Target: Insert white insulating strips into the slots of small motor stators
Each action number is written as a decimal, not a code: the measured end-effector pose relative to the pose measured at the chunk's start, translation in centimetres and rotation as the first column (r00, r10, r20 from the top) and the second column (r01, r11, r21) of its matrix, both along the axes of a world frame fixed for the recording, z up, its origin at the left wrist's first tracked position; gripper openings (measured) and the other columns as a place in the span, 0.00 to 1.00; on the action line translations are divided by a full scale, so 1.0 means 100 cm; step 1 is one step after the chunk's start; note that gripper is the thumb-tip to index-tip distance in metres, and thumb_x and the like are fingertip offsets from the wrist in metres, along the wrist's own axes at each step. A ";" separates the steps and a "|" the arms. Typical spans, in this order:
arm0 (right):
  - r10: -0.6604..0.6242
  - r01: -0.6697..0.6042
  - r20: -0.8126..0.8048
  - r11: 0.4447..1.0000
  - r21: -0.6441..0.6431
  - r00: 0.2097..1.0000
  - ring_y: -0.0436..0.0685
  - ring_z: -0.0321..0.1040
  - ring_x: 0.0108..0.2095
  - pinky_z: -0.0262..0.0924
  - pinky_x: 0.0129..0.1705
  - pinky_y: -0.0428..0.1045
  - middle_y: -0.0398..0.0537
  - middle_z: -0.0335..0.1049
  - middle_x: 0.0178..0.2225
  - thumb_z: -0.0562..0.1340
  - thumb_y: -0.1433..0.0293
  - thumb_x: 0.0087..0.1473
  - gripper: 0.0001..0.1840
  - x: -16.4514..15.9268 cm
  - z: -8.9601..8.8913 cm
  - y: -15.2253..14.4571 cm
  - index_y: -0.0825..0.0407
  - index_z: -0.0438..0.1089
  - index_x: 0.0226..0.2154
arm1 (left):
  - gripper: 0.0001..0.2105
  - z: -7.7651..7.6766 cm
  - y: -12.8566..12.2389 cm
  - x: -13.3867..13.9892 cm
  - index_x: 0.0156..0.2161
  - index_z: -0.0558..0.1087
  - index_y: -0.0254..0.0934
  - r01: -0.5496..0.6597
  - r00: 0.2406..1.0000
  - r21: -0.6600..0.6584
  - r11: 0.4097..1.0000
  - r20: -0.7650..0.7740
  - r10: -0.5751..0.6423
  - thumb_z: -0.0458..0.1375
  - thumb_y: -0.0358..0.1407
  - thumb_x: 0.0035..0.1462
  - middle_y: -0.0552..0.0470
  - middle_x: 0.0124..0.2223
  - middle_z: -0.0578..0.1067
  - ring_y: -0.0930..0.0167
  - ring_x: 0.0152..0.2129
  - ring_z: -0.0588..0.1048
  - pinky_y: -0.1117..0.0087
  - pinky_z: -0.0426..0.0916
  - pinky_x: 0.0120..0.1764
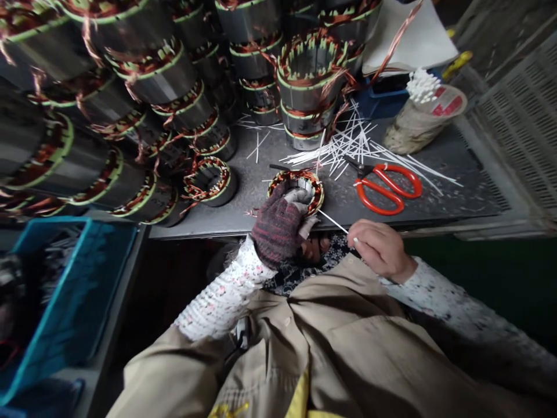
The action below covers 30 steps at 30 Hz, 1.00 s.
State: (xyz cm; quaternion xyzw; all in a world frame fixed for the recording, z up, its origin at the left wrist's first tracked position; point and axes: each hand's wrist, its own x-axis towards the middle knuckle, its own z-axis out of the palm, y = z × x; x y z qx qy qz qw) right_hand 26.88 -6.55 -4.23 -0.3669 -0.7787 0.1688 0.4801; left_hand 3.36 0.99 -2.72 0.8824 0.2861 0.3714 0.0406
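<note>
My left hand (279, 223), in a dark red-striped glove with pale fingertips, is closed round the near rim of a motor stator (319, 200) with copper windings. The stator lies at the table's front edge, its open bore facing up. My bare right hand (379, 247) is closed in a pinch on a thin white cord (334, 221). That cord runs taut from the stator's near right rim to my fingers. Right of the stator lie scissors (389, 188) with red handles. Many loose white cords (348, 145) are scattered behind it.
Stacks of wound stators (161, 81) fill the left and back of the table. A smaller stator (211, 181) stands alone at left. At right are a container of white cords (424, 119), a blue bin (383, 98) and a grey crate (522, 116). A teal crate (82, 278) sits at lower left.
</note>
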 end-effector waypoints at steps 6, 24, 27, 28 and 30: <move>-0.120 0.061 -0.208 0.961 -0.271 0.971 0.55 0.75 0.31 0.70 0.35 0.51 0.47 0.78 0.29 0.62 0.58 0.64 0.17 -0.026 0.000 0.035 0.48 0.73 0.26 | 0.33 -0.005 -0.010 0.013 0.70 0.56 0.34 -0.101 0.973 -0.284 0.953 0.171 0.154 0.63 0.39 0.65 0.34 0.64 0.72 0.59 0.60 0.76 0.56 0.75 0.60; -0.199 0.006 -0.320 0.858 -0.514 0.926 0.52 0.71 0.28 0.68 0.31 0.49 0.44 0.74 0.28 0.64 0.54 0.63 0.18 -0.041 0.005 0.038 0.50 0.74 0.29 | 0.12 -0.005 -0.005 0.014 0.55 0.78 0.39 -0.039 0.956 -0.328 0.944 0.262 0.130 0.58 0.35 0.70 0.46 0.51 0.83 0.67 0.53 0.80 0.60 0.75 0.60; -0.229 0.080 -0.298 0.895 -0.439 0.927 0.51 0.68 0.25 0.65 0.29 0.49 0.43 0.72 0.26 0.63 0.59 0.64 0.15 -0.042 0.010 0.034 0.49 0.74 0.29 | 0.10 -0.004 -0.004 0.015 0.50 0.80 0.39 -0.055 0.963 -0.313 0.948 0.235 0.134 0.58 0.36 0.70 0.48 0.47 0.84 0.67 0.50 0.81 0.60 0.76 0.58; -0.224 0.097 -0.274 0.907 -0.409 0.935 0.52 0.68 0.25 0.65 0.30 0.49 0.44 0.72 0.26 0.63 0.60 0.64 0.15 -0.041 0.013 0.032 0.49 0.74 0.29 | 0.10 -0.004 -0.004 0.015 0.50 0.81 0.39 -0.056 0.963 -0.307 0.950 0.235 0.132 0.59 0.36 0.70 0.49 0.47 0.84 0.67 0.49 0.82 0.59 0.77 0.57; -0.188 0.095 -0.233 0.927 -0.362 0.954 0.53 0.68 0.27 0.66 0.32 0.51 0.45 0.73 0.28 0.61 0.61 0.65 0.15 -0.040 0.020 0.030 0.49 0.73 0.28 | 0.09 -0.004 -0.004 0.016 0.49 0.81 0.40 -0.065 0.959 -0.295 0.953 0.244 0.141 0.59 0.35 0.69 0.50 0.46 0.85 0.67 0.47 0.82 0.59 0.77 0.56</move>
